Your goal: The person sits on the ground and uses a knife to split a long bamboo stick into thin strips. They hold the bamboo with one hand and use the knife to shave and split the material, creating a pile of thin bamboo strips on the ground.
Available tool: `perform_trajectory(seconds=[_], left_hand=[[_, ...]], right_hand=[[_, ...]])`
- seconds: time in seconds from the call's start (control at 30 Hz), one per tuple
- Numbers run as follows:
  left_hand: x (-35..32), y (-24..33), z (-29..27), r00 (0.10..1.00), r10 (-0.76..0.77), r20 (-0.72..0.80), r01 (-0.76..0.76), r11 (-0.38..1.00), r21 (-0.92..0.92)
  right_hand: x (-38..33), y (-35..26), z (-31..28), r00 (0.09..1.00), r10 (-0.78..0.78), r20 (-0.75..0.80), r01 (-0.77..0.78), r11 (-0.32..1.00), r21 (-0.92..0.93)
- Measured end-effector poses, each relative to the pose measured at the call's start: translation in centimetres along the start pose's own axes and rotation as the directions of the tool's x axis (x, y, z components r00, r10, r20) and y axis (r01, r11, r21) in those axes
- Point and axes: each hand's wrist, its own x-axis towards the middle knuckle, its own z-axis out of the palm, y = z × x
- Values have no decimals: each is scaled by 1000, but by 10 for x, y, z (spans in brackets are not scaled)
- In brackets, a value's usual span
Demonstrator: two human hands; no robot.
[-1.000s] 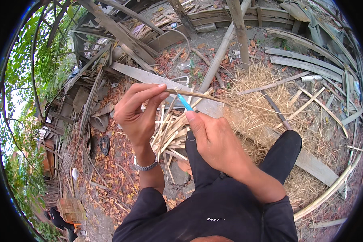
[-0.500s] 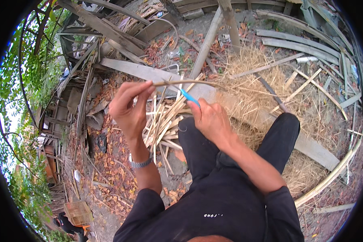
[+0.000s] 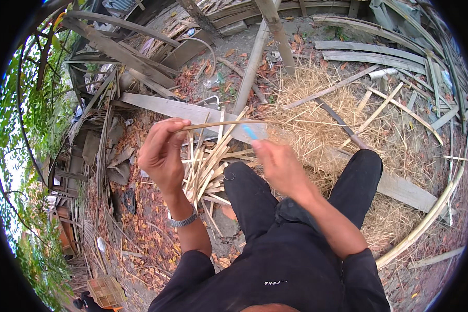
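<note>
Held out level in front of me is a thin brown bamboo strip [image 3: 213, 124], its left end pinched between the thumb and fingers of my left hand [image 3: 164, 156]. A blue-handled knife [image 3: 250, 131] sits in the closed fist of my right hand [image 3: 283, 169], just under the strip's middle; motion blurs it, and its blade does not show clearly. Below the strip, left of my knee, lies a loose pile of pale split sticks [image 3: 213, 169]. Straw-like shavings [image 3: 317, 114] heap up beyond my right hand.
A wide plank [image 3: 161, 105] crosses the ground under the shavings. On them lies a long dark blade with a handle [image 3: 340, 121]. A wooden post [image 3: 278, 36] rises ahead. Stacked boards [image 3: 119, 49] stand at the left, and a cage [image 3: 106, 292] at the lower left.
My right hand has drawn the knife slightly right and down, away from my left hand. The strip looks straighter and lower in view. My left hand keeps its pinch.
</note>
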Motion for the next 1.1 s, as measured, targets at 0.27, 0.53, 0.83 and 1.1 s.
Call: perform_trajectory(seconds=[0.27,0.53,0.83,1.1], left_hand=[[-3,-17,0,997,5,-72,-7,1000,-21],[-5,-34,-8,996,46,-77,-47,999,-12],[-16,-43,-9,985,-75,-153,66,996,-63],[-10,-46,31,946,177,-271,-195,980,-41]], right_hand=[[16,130,29,941,330,-77,-336,880,-335],[18,22,16,991,73,-115,-79,996,-49],[22,202,30,860,498,-110,-505,803,-317],[28,159,13,892,422,-165,-451,862,-233]])
